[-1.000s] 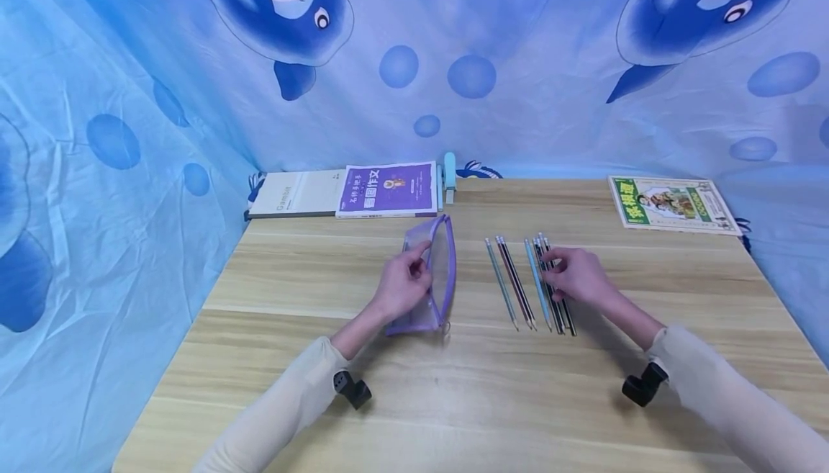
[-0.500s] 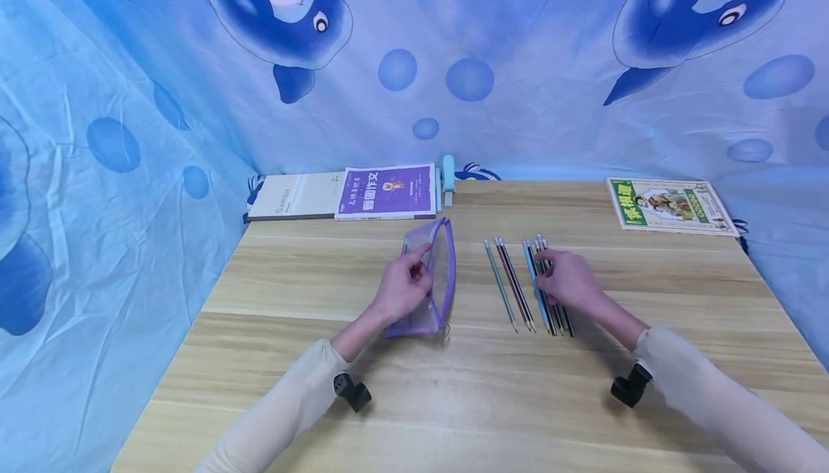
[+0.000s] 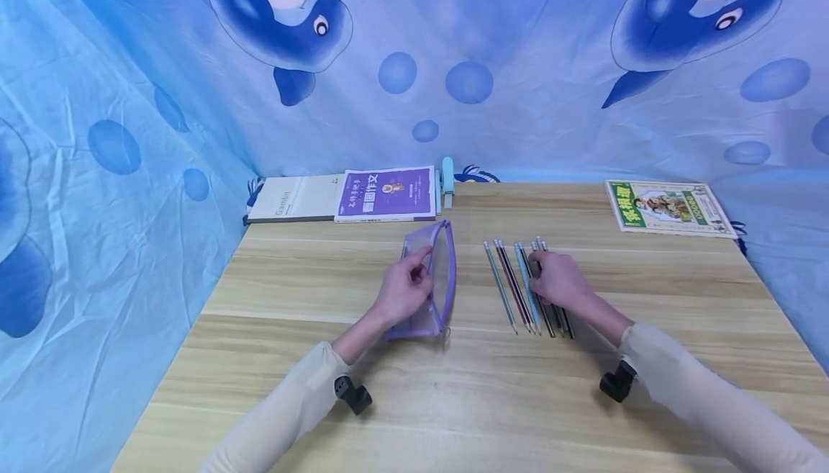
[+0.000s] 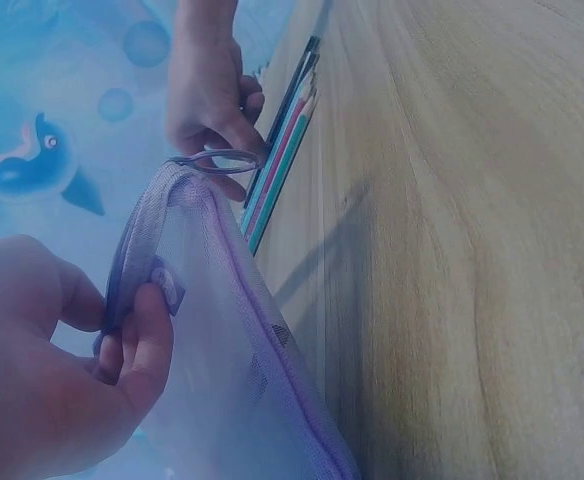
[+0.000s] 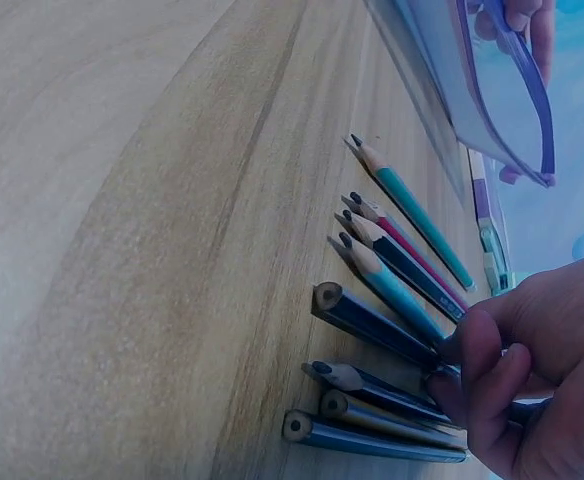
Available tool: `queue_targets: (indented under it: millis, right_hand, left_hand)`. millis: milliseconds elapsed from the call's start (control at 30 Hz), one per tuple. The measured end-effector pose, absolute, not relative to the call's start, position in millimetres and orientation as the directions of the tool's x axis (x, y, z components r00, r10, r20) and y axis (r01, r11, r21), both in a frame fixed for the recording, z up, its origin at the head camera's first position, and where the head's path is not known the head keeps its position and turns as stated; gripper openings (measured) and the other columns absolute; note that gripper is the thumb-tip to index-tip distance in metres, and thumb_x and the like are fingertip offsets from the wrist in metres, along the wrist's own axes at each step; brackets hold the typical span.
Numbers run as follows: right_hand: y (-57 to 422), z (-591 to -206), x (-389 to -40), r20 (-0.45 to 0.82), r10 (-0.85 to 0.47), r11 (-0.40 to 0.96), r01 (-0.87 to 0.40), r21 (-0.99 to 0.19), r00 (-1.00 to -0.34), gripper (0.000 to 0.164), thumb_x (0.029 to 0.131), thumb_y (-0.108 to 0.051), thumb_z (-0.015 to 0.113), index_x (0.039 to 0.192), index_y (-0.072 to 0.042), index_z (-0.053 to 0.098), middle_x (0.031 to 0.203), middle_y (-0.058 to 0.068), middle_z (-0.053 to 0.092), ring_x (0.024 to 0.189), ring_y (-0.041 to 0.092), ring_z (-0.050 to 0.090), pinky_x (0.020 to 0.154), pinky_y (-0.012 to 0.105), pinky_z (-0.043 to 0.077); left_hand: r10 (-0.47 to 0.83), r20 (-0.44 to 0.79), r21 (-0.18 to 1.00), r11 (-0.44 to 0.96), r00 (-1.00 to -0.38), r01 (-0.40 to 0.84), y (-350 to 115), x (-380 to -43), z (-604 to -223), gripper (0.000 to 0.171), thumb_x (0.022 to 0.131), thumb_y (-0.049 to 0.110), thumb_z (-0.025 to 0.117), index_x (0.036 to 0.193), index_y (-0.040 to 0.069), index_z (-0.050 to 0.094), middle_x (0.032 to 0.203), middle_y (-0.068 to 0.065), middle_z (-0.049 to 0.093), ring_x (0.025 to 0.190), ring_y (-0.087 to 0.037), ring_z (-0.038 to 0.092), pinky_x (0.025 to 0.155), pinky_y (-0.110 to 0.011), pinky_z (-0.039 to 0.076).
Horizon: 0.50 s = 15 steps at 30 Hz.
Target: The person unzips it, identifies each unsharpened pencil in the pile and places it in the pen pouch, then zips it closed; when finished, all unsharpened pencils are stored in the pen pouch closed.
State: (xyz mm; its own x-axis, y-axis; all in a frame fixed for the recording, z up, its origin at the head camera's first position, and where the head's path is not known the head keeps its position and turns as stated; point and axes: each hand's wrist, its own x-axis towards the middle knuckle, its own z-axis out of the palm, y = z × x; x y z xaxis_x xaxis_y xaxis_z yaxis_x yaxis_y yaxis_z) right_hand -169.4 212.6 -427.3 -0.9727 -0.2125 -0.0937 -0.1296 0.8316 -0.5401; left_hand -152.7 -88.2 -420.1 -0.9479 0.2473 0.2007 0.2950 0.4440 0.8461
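Note:
My left hand (image 3: 403, 287) pinches the opening edge of a see-through mesh pencil case (image 4: 212, 330) with purple trim, whose mouth gapes to the right. My right hand (image 3: 562, 282) has curled fingers at a row of pencils, and a dark pencil (image 5: 372, 326) runs in between its fingertips. A light blue pencil (image 5: 392, 285) lies just beside that one. Farther left are dark and red pencils (image 3: 514, 286) close together, then a teal pencil (image 3: 501, 287) apart. Several more dark pencils (image 5: 372, 440) lie partly under the right hand, some with flat, unsharpened ends.
Along the back left of the wooden table (image 3: 479, 401) lie a pale notebook (image 3: 298, 197) and a purple book (image 3: 388, 192), with a light-blue stapler-like object (image 3: 448, 178) beside them. A green-and-white booklet (image 3: 670, 206) lies at the back right. A blue dolphin-print sheet (image 3: 537, 120) hangs behind.
My right hand has slid left, and the light blue pencil and a dark one beside it have shifted left toward the dark and red pencils. The left hand and pencil case have stayed put.

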Motion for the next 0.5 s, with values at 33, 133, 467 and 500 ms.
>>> queue_targets:
  millis: [33, 133, 467, 500]
  right_hand:
    - [211.7, -427.4, -169.7, -0.096, -0.215, 0.837, -0.133, -0.531, -0.972, 0.054, 0.087, -0.002, 0.065, 0.135, 0.015, 0.048, 0.052, 0.002, 0.057, 0.042, 0.016, 0.057, 0.043, 0.03, 0.048]
    - [210.1, -427.9, -170.9, -0.097, -0.231, 0.85, -0.152, -0.504, -0.968, 0.054, 0.086, -0.004, 0.066, 0.134, 0.015, 0.049, 0.055, 0.003, 0.057, 0.042, 0.015, 0.056, 0.045, 0.031, 0.05]
    - [206.0, -430.7, -175.6, -0.12, -0.23, 0.859, -0.143, -0.491, -0.966, 0.06, 0.083, -0.004, 0.067, 0.137, 0.014, 0.048, 0.071, 0.009, 0.063, 0.044, 0.016, 0.055, 0.042, 0.03, 0.048]
    - [205.8, -430.9, -175.5, -0.121, -0.222, 0.86, -0.136, -0.491, -0.968, 0.06, 0.083, -0.005, 0.068, 0.137, 0.013, 0.048, 0.072, 0.01, 0.062, 0.044, 0.015, 0.054, 0.041, 0.029, 0.048]
  left_hand:
    - [0.246, 0.197, 0.846, 0.447, -0.949, 0.292, -88.4, -152.6, -420.1, 0.059, 0.083, -0.008, 0.061, 0.14, -0.008, 0.05, 0.079, -0.003, 0.058, 0.069, -0.014, 0.054, 0.061, -0.024, 0.051]
    - [0.246, 0.197, 0.843, 0.451, -0.949, 0.292, -88.7, -152.5, -420.2, 0.059, 0.083, -0.007, 0.061, 0.14, -0.008, 0.05, 0.079, -0.003, 0.058, 0.069, -0.014, 0.054, 0.062, -0.025, 0.052]
    - [0.242, 0.19, 0.846, 0.452, -0.951, 0.284, -88.5, -152.0, -419.8, 0.059, 0.083, -0.007, 0.061, 0.14, -0.008, 0.05, 0.08, -0.003, 0.058, 0.07, -0.015, 0.054, 0.062, -0.025, 0.052]
    - [0.244, 0.193, 0.845, 0.452, -0.95, 0.287, -88.4, -152.1, -420.0, 0.059, 0.083, -0.007, 0.061, 0.14, -0.008, 0.05, 0.08, -0.004, 0.058, 0.07, -0.015, 0.054, 0.061, -0.025, 0.052]
